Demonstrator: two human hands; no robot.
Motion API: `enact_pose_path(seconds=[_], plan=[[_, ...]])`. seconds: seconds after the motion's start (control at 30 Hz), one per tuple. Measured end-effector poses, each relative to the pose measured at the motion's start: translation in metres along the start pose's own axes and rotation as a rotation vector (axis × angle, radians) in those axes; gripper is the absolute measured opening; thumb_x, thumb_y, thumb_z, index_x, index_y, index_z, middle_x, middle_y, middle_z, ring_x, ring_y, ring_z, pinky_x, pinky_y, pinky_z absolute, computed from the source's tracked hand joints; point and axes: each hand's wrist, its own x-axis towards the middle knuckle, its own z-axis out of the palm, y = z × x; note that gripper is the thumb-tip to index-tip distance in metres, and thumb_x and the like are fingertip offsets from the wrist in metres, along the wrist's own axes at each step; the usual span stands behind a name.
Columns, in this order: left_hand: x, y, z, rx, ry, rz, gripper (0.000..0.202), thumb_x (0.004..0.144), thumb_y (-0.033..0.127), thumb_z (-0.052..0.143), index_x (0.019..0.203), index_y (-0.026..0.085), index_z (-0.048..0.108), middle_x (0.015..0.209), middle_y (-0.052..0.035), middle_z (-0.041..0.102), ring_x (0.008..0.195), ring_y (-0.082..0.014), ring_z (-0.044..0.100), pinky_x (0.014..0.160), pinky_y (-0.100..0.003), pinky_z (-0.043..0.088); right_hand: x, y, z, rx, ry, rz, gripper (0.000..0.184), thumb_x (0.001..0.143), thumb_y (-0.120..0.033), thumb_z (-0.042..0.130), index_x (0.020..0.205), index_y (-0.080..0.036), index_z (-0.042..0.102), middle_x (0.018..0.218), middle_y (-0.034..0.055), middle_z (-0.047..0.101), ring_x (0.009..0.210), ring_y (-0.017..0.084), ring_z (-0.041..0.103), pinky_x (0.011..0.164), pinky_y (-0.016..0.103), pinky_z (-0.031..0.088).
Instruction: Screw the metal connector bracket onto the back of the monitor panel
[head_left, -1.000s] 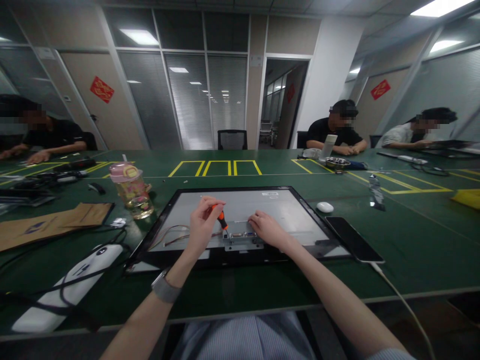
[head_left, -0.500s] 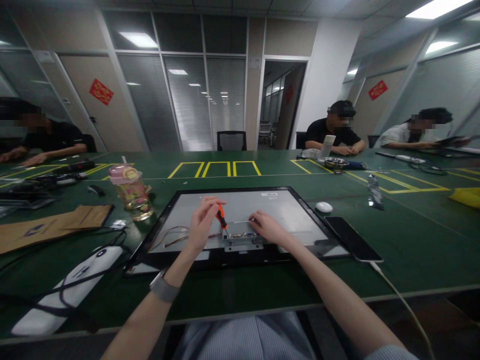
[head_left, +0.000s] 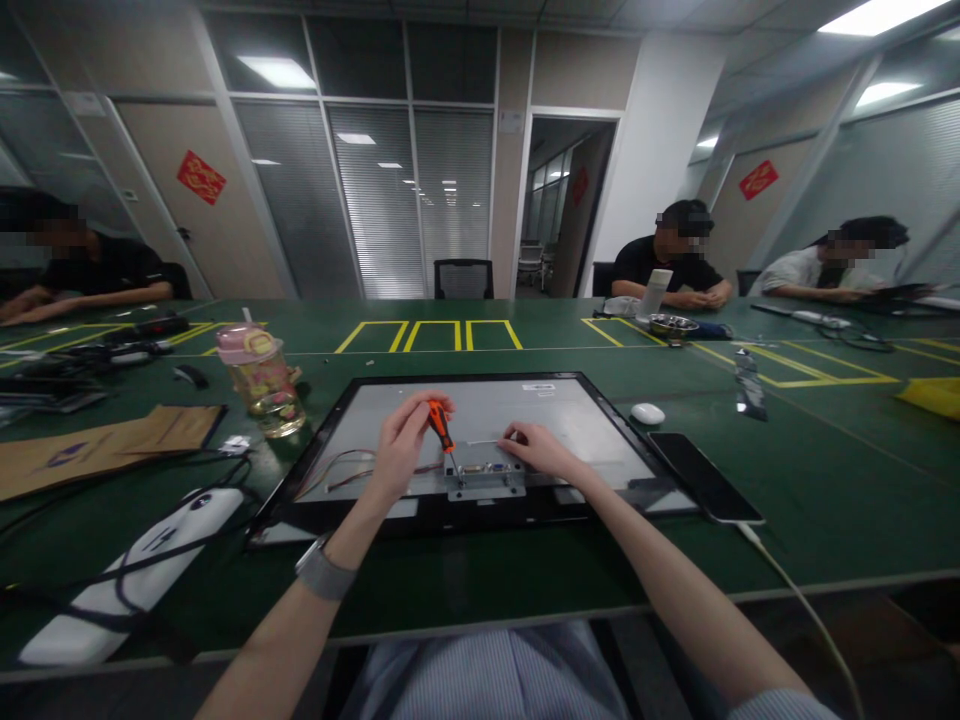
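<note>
A screwdriver [head_left: 442,428] with an orange and black handle is gripped in my left hand [head_left: 403,440]. Its shaft slants down to the front of a metal bracket [head_left: 487,482] with connector ports. The bracket sits near the front edge of a flat display panel [head_left: 450,405], which lies back side up in a black frame. My right hand [head_left: 541,449] has its fingers bent against the bracket's back right side; the fingertips are partly hidden. Thin coloured wires [head_left: 341,465] lie on the panel to the left of the bracket.
Left of the panel stand a pink-lidded bottle [head_left: 262,380], a brown paper bag [head_left: 112,450] and a white power strip [head_left: 142,570] with black cables. A phone [head_left: 705,475] on a cable and a small white case [head_left: 647,413] lie right. Several people sit across the green table [head_left: 525,590].
The screwdriver handle has shifted slightly up and left, with my left fingers changed around its top. My right hand stays at the bracket, its fingers slightly more raised.
</note>
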Motion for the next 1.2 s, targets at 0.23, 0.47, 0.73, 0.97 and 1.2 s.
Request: enact_pose_path(seconds=[0.23,0.47,0.73,0.97,1.2], plan=[[0.002,-0.006,-0.005,0.163,0.121,0.048,0.023,0.082,0.036,0.062,0.094,0.017,0.068,0.082,-0.0026,0.061,0.074,-0.0126,0.059,0.069,-0.023,0.047,0.004,0.006,0.003,0.010,0.051,-0.014,0.023,0.089,-0.024,0.045,0.087,-0.015,0.067,0.077,0.0063,0.069,0.071,0.017,0.061,0.064,0.024,0.040],[0.003,-0.006,-0.005,0.107,0.109,0.017,0.030,0.085,0.037,0.055,0.104,0.015,0.065,0.084,-0.0056,0.065,0.078,-0.0161,0.061,0.077,-0.030,0.049,0.007,0.008,0.009,0.029,0.122,-0.034,0.022,0.086,-0.020,0.048,0.084,-0.013,0.069,0.090,0.0111,0.068,0.084,0.020,0.061,0.076,0.029,0.042],[0.002,-0.004,-0.004,0.312,0.143,0.085,0.019,0.080,0.032,0.062,0.092,0.019,0.069,0.075,-0.0003,0.057,0.069,-0.0110,0.054,0.067,-0.022,0.045,0.009,0.011,0.012,0.102,0.105,-0.045,0.022,0.085,-0.021,0.050,0.085,-0.014,0.071,0.084,0.0072,0.071,0.079,0.018,0.062,0.072,0.027,0.045],[0.002,-0.005,-0.003,0.045,0.107,0.002,0.026,0.084,0.035,0.055,0.101,0.017,0.066,0.088,-0.0048,0.065,0.078,-0.0160,0.062,0.074,-0.029,0.049,0.008,0.009,0.011,0.101,0.101,-0.061,0.023,0.085,-0.021,0.050,0.087,-0.015,0.071,0.088,0.0080,0.071,0.084,0.019,0.062,0.076,0.028,0.045],[0.002,-0.004,-0.003,0.305,0.167,0.124,0.019,0.081,0.032,0.062,0.092,0.020,0.071,0.083,-0.0018,0.056,0.075,-0.0124,0.053,0.068,-0.023,0.045,0.006,0.006,0.011,0.080,0.097,-0.059,0.025,0.087,-0.023,0.047,0.088,-0.016,0.071,0.088,0.0076,0.070,0.084,0.020,0.062,0.076,0.028,0.045]])
